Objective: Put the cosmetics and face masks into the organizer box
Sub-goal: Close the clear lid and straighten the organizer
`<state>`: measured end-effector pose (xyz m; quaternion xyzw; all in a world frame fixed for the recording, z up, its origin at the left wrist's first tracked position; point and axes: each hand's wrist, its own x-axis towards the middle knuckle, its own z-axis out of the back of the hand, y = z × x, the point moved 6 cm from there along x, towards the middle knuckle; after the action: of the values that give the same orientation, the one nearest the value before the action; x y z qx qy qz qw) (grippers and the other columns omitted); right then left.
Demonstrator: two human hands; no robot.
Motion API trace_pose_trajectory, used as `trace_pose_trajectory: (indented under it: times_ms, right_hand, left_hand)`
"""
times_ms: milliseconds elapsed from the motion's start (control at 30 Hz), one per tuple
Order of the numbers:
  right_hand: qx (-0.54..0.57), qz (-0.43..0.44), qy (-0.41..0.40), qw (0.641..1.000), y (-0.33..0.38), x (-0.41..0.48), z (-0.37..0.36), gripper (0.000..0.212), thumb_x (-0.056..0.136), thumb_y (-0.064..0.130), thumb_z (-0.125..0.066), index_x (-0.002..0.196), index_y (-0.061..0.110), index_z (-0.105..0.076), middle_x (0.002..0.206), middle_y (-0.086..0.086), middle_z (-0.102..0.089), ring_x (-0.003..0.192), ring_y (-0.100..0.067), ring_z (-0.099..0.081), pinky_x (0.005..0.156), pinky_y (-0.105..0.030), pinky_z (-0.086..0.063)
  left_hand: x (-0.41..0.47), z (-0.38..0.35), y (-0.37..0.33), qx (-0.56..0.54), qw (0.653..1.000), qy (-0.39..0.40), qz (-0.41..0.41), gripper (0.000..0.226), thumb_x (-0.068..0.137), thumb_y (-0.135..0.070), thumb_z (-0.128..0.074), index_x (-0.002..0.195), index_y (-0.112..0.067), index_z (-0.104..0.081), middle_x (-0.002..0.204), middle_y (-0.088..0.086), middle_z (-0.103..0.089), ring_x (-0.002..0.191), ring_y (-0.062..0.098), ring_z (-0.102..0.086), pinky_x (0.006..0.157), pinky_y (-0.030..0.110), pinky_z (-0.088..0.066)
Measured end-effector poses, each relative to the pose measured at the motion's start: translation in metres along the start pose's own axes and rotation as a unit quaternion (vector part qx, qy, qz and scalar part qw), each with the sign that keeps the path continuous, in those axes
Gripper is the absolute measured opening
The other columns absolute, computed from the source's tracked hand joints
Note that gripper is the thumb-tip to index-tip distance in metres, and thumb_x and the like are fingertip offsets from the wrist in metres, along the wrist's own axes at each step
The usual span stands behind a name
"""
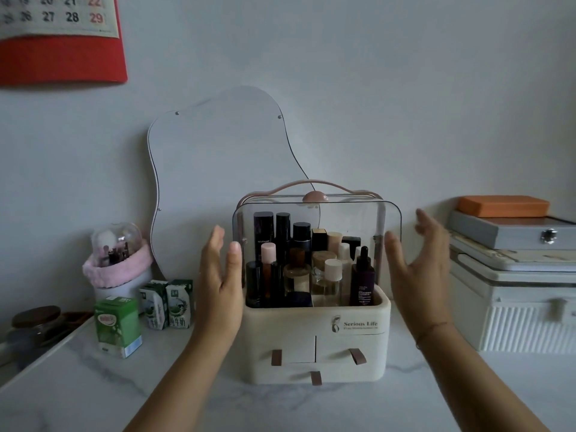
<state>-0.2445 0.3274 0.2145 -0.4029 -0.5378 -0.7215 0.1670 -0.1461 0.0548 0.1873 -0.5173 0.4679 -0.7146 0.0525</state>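
Cream organizer box sits center frame on the marbled bench, clear lid partly lowered over upright cosmetics bottles packed in the top tray; 3 drawers with brown pull tabs below. Left hand touches the box's left side, grip wide and flat. Right hand hovers just off the right side, fingers spread, holding nothing.

The cream organizer box at the centre of the frame carries "Serious Life" on its front, with a line of smaller print below that is too small to read. Inside it, a tall black bottle reads "REVITALIFT". The wall calendar at the upper left shows 20, 21, 27 and 28 in black and 22 and 29 in red.
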Motion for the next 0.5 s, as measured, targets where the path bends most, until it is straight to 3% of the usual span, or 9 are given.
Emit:
trace_pose_trajectory:
  times_ms: [67,167,267,333,433,500]
  right_hand:
    - [0.031,-0.038,0.084,0.995,-0.008,-0.003,-0.011,0.055,0.092,0.04,-0.049,0.141,0.019,-0.035,0.138,0.003,-0.048,0.126,-0.012,-0.045,0.106,-0.038,-0.038]
    - [0.058,-0.037,0.111,0.992,-0.016,-0.018,-0.01,0.053,0.09,0.046,-0.046,0.139,0.027,-0.038,0.13,0.016,-0.049,0.121,-0.004,-0.046,0.099,-0.03,-0.04]
    - [0.061,-0.054,0.114,0.99,-0.031,-0.038,-0.007,0.047,0.088,0.05,-0.048,0.133,0.038,-0.039,0.121,0.029,-0.047,0.118,-0.001,-0.047,0.095,-0.028,-0.042]
    - [0.049,-0.07,0.13,0.988,-0.041,-0.054,-0.009,0.046,0.088,0.046,-0.051,0.131,0.044,-0.035,0.121,0.029,-0.048,0.116,-0.001,-0.047,0.095,-0.029,-0.044]
    - [0.028,-0.102,0.171,0.98,-0.056,-0.073,-0.018,0.058,0.089,0.04,-0.054,0.141,0.032,-0.031,0.14,0.008,-0.047,0.126,-0.014,-0.046,0.103,-0.039,-0.043]
    - [0.022,-0.108,0.187,0.976,-0.061,-0.079,-0.022,0.062,0.089,0.037,-0.055,0.145,0.027,-0.028,0.146,0.005,-0.042,0.132,-0.015,-0.042,0.106,-0.035,-0.037]
  left_hand:
    - [-0.002,-0.005,-0.004,-0.013,1.0,0.024,0.008,0.063,0.09,-0.054,-0.03,0.144,-0.022,-0.034,0.147,-0.009,-0.038,0.134,0.002,-0.033,0.107,0.014,-0.024]
    - [-0.012,-0.004,-0.003,-0.007,0.999,0.031,0.013,0.06,0.092,-0.056,-0.027,0.141,-0.024,-0.04,0.142,-0.01,-0.043,0.132,0.001,-0.036,0.108,0.019,-0.026]
    - [-0.03,-0.002,0.007,-0.01,0.999,0.03,0.019,0.06,0.09,-0.059,-0.027,0.138,-0.025,-0.042,0.134,-0.015,-0.048,0.123,-0.008,-0.041,0.094,0.001,-0.028]
    - [-0.042,-0.005,0.018,-0.005,0.998,0.04,0.042,0.059,0.091,-0.055,-0.029,0.141,-0.024,-0.035,0.139,-0.012,-0.043,0.123,-0.007,-0.039,0.09,-0.002,-0.027]
    - [-0.055,-0.013,0.038,0.027,0.995,0.066,0.066,0.061,0.092,-0.056,-0.026,0.145,-0.026,-0.028,0.145,-0.012,-0.035,0.129,-0.001,-0.032,0.103,0.014,-0.025]
    - [-0.059,-0.017,0.049,0.051,0.992,0.085,0.084,0.062,0.091,-0.055,-0.027,0.147,-0.026,-0.026,0.15,-0.008,-0.032,0.132,0.003,-0.029,0.111,0.029,-0.025]
